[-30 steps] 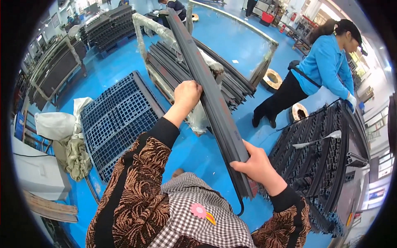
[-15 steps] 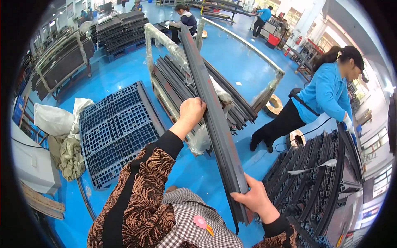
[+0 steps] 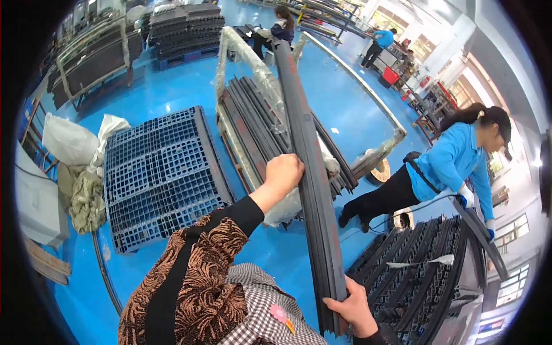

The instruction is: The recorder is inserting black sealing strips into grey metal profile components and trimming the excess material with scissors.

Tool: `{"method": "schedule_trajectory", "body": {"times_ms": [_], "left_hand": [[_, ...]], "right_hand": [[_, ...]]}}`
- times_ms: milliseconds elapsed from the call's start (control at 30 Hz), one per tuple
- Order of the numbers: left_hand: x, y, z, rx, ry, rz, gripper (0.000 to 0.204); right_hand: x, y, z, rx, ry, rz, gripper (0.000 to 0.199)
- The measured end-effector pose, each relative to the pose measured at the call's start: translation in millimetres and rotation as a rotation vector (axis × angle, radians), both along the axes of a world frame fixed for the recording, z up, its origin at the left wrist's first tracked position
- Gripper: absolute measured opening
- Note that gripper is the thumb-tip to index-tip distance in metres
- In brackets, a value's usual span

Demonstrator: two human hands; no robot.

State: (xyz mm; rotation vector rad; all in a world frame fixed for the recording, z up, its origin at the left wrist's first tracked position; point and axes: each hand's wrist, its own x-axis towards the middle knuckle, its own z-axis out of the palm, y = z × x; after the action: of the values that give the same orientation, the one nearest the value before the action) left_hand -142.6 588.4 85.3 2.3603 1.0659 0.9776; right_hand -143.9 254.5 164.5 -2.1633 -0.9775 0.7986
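The left hand (image 3: 283, 171), just above the centre of the frame, is curled in a fist around the left edge of a long dark grey profile strip (image 3: 305, 172). The right hand (image 3: 352, 306), at the lower edge right of centre, is clamped on the near end of the same strip, fingers wrapped over its right edge. The strip runs from that near end steeply up the middle of the frame to the top centre, raised above the floor and held between both hands. Both forearms wear brown patterned sleeves, and a checked apron with a small pink patch shows at the bottom centre.

Behind the left hand, a stack of similar dark strips (image 3: 259, 126) lies on a rack partly wrapped in clear plastic film (image 3: 241, 57). To the left of it a dark blue plastic pallet (image 3: 161, 172) lies flat on the blue floor (image 3: 345, 103). Pale sacks (image 3: 75, 144) are heaped at the left edge. At the lower right, another rack of dark strips (image 3: 425, 270) stands near the right hand. A co-worker in a blue jacket (image 3: 454, 161) leans over it at the right of the frame, gloved hand on a strip. More racks and two other people are at the top.
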Motion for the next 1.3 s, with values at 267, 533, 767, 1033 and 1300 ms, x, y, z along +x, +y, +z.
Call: {"method": "schedule_trajectory", "body": {"times_ms": [267,533,767,1033,1300], "left_hand": [[-2,-5,-3,0.020,-0.034,-0.041,0.023],[-9,-16,-11,-0.004,-0.106,-0.154,0.024],[-17,-26,-14,-0.020,-0.143,-0.209,0.023],[-23,-33,-19,-0.051,-0.102,-0.290,0.021],[-39,-34,-5,-0.079,-0.160,-0.351,0.021]], "right_hand": [[-20,18,16,-0.027,0.175,-0.168,0.046],[-27,17,9,-0.043,0.121,-0.210,0.044],[-33,14,5,-0.043,0.086,-0.225,0.044],[-40,8,2,-0.070,0.092,-0.250,0.045],[-50,13,5,-0.090,0.073,-0.285,0.046]]}}
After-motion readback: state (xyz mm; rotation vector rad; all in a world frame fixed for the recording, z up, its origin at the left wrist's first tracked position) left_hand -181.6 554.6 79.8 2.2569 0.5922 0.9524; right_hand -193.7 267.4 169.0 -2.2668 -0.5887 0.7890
